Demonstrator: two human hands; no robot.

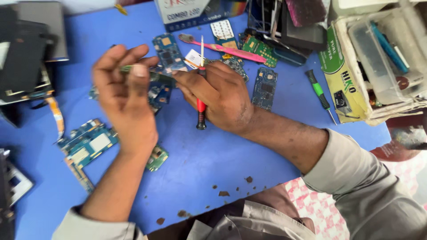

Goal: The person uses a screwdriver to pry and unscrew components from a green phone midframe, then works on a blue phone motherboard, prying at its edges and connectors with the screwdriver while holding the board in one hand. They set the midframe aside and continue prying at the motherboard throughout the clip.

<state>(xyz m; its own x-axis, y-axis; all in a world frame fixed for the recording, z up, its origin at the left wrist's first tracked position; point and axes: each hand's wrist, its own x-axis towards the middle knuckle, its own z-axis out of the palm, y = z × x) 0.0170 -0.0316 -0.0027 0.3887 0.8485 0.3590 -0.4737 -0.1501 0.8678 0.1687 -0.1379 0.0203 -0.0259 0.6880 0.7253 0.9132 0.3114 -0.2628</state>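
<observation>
My left hand (126,98) pinches a small green circuit board (153,74) by its edge, holding it above the blue table (213,155). My right hand (220,95) touches the same board with thumb and forefinger. A red-and-black screwdriver (201,109) is tucked in that hand, its white end pointing up past the fingers. The left hand is blurred.
Several blue and green phone boards lie around, among them one (264,87) right of my hands and a larger one (89,142) at left. A pink toothbrush (231,50), a green-handled screwdriver (319,93), boxes (344,75) and a parts tray (378,49) crowd the far right.
</observation>
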